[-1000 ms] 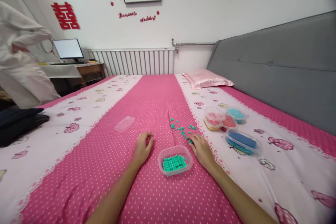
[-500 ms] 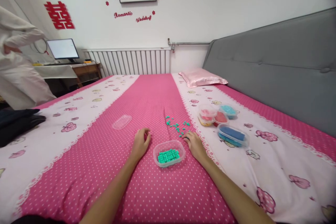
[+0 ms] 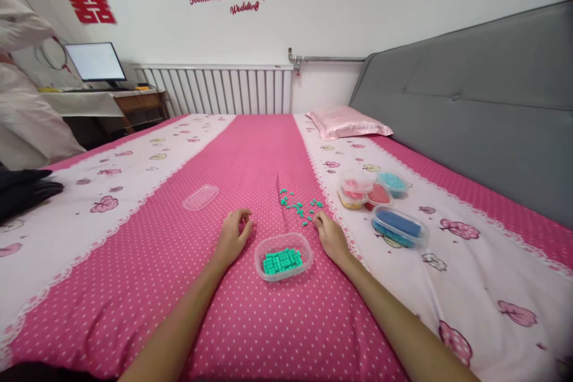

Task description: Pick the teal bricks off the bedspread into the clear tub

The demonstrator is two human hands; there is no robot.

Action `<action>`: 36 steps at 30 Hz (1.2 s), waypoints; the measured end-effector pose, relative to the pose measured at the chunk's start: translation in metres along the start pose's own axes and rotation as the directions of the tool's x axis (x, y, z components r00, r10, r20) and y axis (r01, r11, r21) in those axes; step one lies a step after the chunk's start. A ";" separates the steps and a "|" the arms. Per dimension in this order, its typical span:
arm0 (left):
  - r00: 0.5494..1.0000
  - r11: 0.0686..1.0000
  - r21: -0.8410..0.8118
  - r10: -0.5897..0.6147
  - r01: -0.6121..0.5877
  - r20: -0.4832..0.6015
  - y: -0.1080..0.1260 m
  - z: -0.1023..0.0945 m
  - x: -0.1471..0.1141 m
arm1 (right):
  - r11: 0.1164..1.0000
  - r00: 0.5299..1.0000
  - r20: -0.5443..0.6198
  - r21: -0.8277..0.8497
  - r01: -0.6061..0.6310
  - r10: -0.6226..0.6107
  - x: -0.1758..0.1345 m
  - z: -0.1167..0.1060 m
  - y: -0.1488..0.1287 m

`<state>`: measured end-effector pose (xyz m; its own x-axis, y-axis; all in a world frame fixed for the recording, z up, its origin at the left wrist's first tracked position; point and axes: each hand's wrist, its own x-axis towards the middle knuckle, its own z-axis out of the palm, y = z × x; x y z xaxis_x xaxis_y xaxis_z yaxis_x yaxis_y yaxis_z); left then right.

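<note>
A clear plastic tub [image 3: 260, 262] stands on the pink dotted bedspread, with small green blocks [image 3: 282, 261] packed in rows inside it. Beyond the tub, loose green pieces [image 3: 299, 209] lie scattered. My left hand [image 3: 233, 235] rests left of the tub, fingers loosely curved and thumb apart, holding nothing visible. On the tub's right, beside the nearest loose pieces, my right hand [image 3: 330, 235] has its thumb and fingers drawn together. Whatever may be between those fingertips is hidden. A clear lid [image 3: 201, 197] lies flat beyond my left hand.
At right sit a tub of blue pieces [image 3: 398, 227], a tub of red pieces [image 3: 378, 196], a light-blue tub [image 3: 393, 182] and stacked pink and yellow tubs [image 3: 356, 188]. A pillow [image 3: 347, 123] lies farther back. Dark cloth [image 3: 27, 191] and a standing person [image 3: 31, 101] are at left.
The camera view has tilted down slightly. My right hand's fingers have curled together and shifted slightly away from the loose pieces. My left hand stays beside the tub.
</note>
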<state>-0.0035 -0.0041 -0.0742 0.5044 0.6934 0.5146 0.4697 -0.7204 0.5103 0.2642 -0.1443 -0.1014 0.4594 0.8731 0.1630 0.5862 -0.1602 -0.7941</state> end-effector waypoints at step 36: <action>0.574 0.661 0.054 0.604 -0.748 0.553 0.121 -0.011 0.041 | 0.983 0.998 0.058 0.183 -0.011 0.001 -0.024 -0.017 -0.038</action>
<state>0.0660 -0.0627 0.0163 0.9739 -0.0456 0.2222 -0.0273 -0.9960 -0.0849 0.2421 -0.1673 -0.0653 0.4202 0.8983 0.1282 0.4489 -0.0830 -0.8897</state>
